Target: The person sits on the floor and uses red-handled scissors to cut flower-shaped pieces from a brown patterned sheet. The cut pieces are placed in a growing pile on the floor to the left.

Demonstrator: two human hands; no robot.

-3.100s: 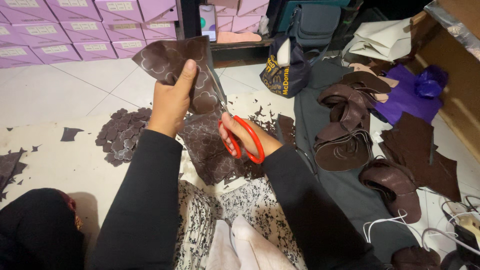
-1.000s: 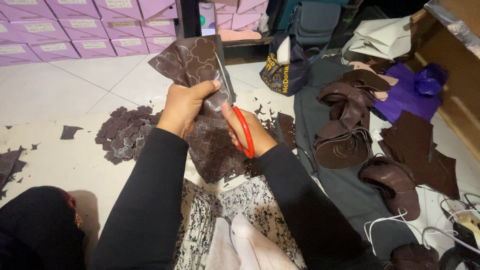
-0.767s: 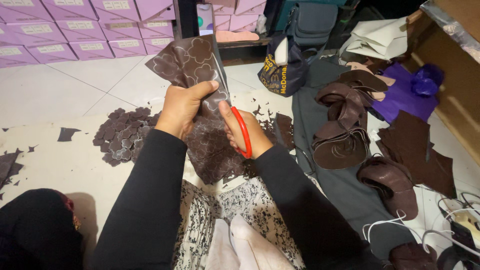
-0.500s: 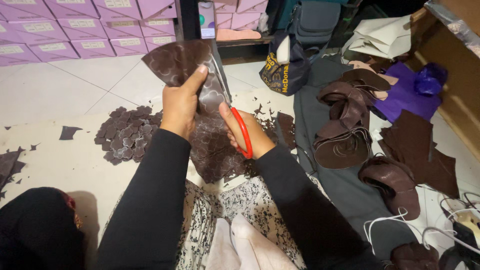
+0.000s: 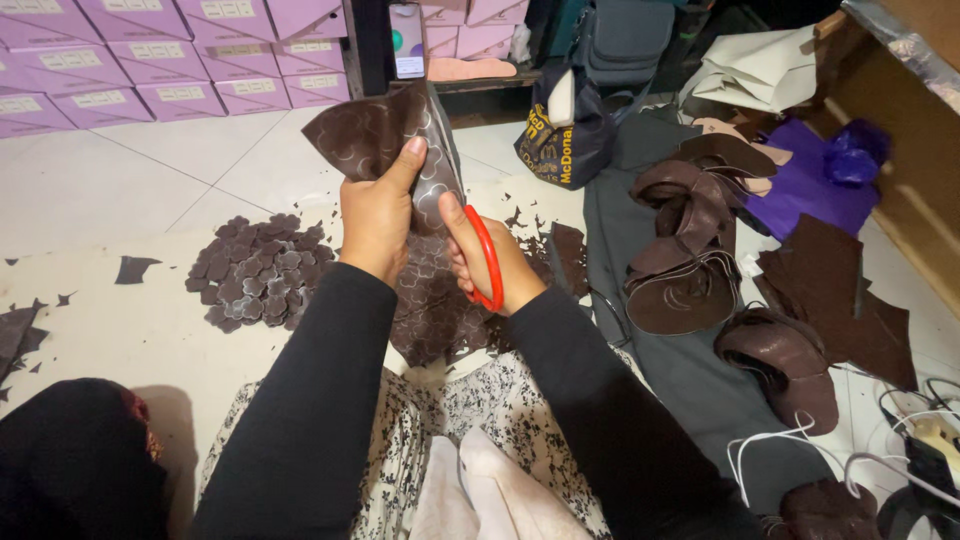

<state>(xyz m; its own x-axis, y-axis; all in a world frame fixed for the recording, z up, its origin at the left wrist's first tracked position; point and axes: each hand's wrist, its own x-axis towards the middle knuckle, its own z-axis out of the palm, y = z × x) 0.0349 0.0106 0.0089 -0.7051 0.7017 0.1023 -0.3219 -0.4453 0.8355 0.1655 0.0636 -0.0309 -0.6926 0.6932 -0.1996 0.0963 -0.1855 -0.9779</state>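
My left hand (image 5: 378,215) pinches a brown patterned sheet (image 5: 365,135) and holds it upright in front of me. My right hand (image 5: 500,270) grips red-handled scissors (image 5: 483,255), whose blades run up into the sheet beside my left thumb. The lower part of the sheet hangs down between my forearms. A pile of small brown flower-shaped cutouts (image 5: 255,275) lies on the pale floor mat (image 5: 120,330) just left of my left arm.
Purple boxes (image 5: 150,50) are stacked at the back left. Brown shoe uppers and strips (image 5: 690,260) lie on a grey cloth (image 5: 700,380) to the right, with a purple bag (image 5: 810,185), brown sheets (image 5: 830,290) and white cords (image 5: 770,445). A dark carrier bag (image 5: 560,135) stands behind.
My left hand has shifted its grip and turned the sheet, folding its top over to the left. The scissors have stayed in the sheet at about the same spot.
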